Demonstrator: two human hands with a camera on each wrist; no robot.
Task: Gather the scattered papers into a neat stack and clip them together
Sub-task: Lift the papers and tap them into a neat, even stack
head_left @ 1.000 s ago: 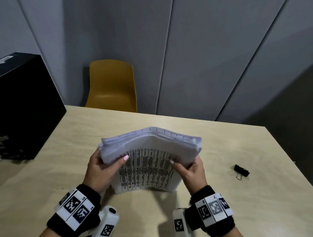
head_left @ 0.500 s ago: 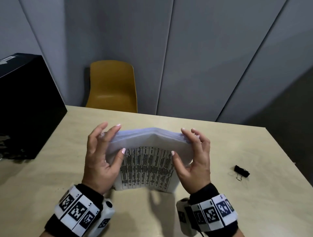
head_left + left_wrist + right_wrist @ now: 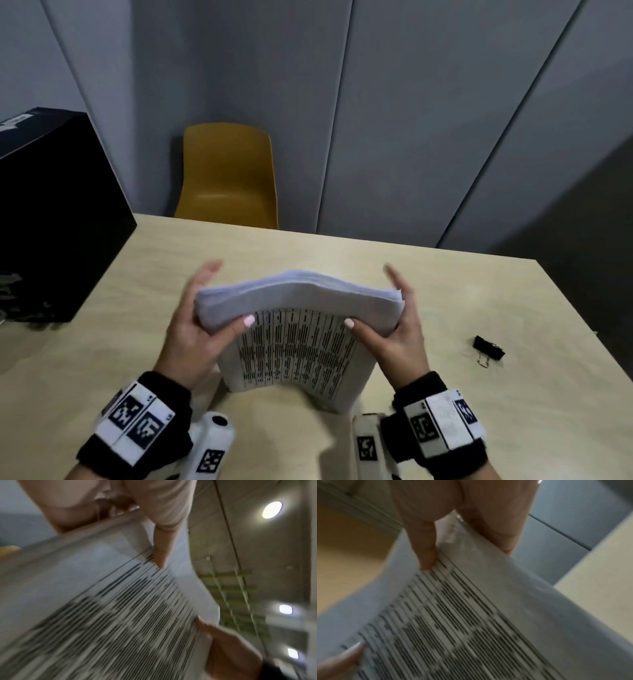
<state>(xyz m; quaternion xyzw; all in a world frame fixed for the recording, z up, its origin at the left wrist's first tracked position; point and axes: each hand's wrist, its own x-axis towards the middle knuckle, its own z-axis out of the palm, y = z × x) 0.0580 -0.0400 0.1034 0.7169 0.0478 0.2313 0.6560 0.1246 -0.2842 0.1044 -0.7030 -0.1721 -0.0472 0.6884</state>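
A thick stack of printed papers (image 3: 298,298) stands on its lower edge on the table (image 3: 445,291), bowed toward me, with a lined sheet in front. My left hand (image 3: 197,325) presses its palm against the stack's left side, fingers straight behind it and the thumb (image 3: 161,553) lying on the front sheet. My right hand (image 3: 407,329) mirrors this on the right side, its thumb (image 3: 423,547) on the print. A black binder clip (image 3: 489,347) lies on the table, well to the right of my right hand. Both wrist views are blurred and show mostly paper (image 3: 471,615).
A large black box (image 3: 51,212) occupies the table's left side. A yellow chair (image 3: 226,174) stands behind the far edge, against grey wall panels. Bare tabletop lies between the stack and the clip.
A second ago both hands gripped the stack's uneven top. The fingers then lifted over the top edge and now lie straight along the sides; the top edge looks more even.
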